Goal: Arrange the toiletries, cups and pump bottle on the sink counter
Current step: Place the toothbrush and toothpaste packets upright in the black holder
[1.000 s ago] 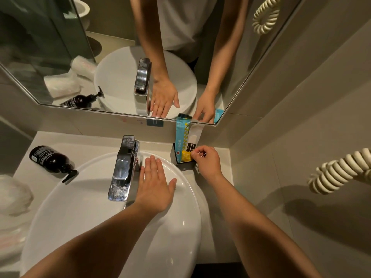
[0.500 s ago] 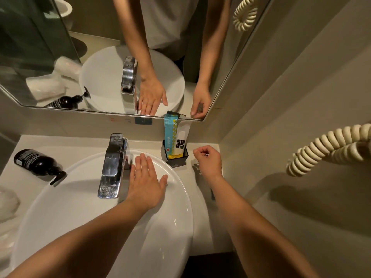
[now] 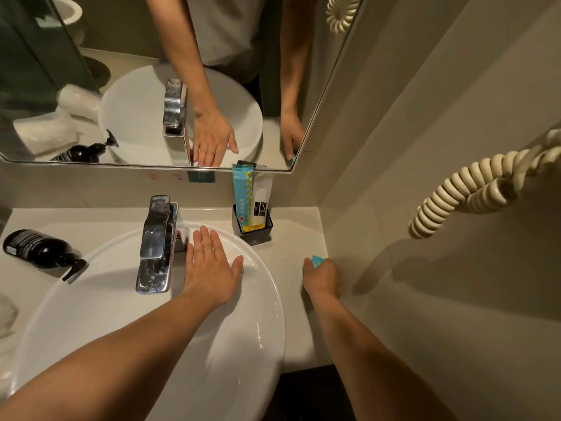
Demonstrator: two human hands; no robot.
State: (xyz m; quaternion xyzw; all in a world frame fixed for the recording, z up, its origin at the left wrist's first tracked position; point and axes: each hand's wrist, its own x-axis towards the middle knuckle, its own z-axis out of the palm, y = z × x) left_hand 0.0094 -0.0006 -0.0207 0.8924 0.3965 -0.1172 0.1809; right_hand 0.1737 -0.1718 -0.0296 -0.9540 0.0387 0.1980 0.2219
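On your beige stone counter (image 3: 293, 238): round white basin (image 3: 115, 314) under your left hand (image 3: 212, 268), dark pump bottle (image 3: 39, 247) toppled further left, black square holder (image 3: 257, 235) beyond your right hand (image 3: 323, 278).

Turquoise packet (image 3: 317, 261) mostly inside right hand (image 3: 322, 278).

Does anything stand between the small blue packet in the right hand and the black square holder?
Nothing visible: only bare pale counter separates the small blue packet, held by the right hand, from the black square holder.
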